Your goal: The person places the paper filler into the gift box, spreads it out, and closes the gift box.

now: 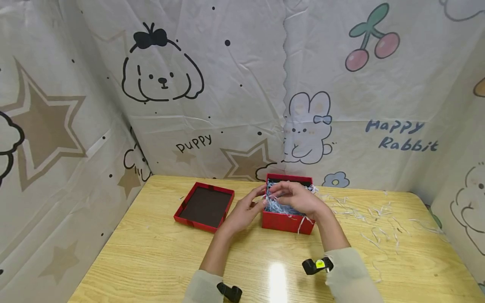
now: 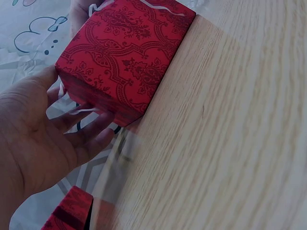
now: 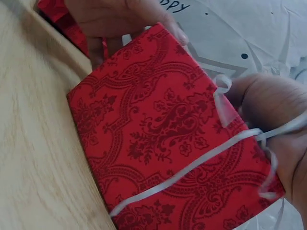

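Nearest the viewer, two pale sleeves with small black clip-on devices at the wrists; beyond them both hands meet at an open red box (image 1: 288, 219) on the wooden counter (image 1: 159, 256). Left hand (image 1: 244, 210) rests against the box's left wall, fingers (image 2: 91, 134) loosely extended along its side and corner, gripping nothing that can be seen. Right hand (image 1: 297, 198) hovers over the box mouth, fingers curled, apparently pinching a tuft of the shredded paper filler (image 1: 276, 204); the exact pinch is hidden from the head view. Risks, as judgement: the filler is light, springy and tangled, so lifting one tuft could drag more strands over the rim, adding to the loose strips (image 1: 379, 229) already scattered right of the right-hand fingers. The box is small, rigid card and probably light; a pull upward while the left fingers only lean on it could tip or slide it on the smooth lacquered grain. One strip (image 3: 201, 163) hangs down the outer wall and could snag. Materials: box wall matte red with a darker damask print, crisp square edges; filler thin, crinkled, pale blue-white ribbon. Left of the left-hand fingers lies the shallow red lid (image 1: 204, 206), dark inside. Beyond, a creased cartoon-printed backdrop (image 1: 242, 97) of puppies and rabbits.
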A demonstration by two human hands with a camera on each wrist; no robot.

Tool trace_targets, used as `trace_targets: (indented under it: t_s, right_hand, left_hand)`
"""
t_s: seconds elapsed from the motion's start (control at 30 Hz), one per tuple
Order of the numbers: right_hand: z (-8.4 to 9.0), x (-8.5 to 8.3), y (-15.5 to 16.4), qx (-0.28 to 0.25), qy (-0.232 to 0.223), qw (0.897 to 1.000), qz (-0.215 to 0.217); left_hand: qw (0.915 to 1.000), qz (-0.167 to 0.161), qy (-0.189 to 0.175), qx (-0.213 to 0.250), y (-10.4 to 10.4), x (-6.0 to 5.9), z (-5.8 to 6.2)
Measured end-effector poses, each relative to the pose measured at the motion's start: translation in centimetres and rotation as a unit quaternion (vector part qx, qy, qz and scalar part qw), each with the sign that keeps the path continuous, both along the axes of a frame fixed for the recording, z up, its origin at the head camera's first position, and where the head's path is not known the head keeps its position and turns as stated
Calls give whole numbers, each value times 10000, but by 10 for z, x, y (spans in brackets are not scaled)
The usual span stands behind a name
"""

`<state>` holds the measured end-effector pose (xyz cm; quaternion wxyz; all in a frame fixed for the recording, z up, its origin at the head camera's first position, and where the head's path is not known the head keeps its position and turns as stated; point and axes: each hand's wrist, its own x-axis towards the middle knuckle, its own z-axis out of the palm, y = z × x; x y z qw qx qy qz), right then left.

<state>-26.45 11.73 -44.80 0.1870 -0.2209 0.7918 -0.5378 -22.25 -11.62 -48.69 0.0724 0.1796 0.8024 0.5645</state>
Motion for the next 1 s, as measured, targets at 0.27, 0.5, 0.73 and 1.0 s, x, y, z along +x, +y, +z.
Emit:
trace_targets:
  t_s: [0.27, 0.5, 0.73, 1.0]
  right_hand:
    - [-1, 2, -8, 845, 258, 9935, -714]
    - [-2, 1, -12, 1746, 916, 9732, -1185]
    - [0, 0, -12, 2380, 1124, 9551, -1357]
    - [0, 1, -13, 1925, 1281, 9563, -1788]
  left_hand:
    - [9999, 29, -144, 55, -2, 1, -1]
    - [9999, 41, -56, 90, 0, 0, -1]
    - [10000, 15, -20, 73, 2, -1, -2]
    - [9999, 57, -73, 100, 1, -1, -3]
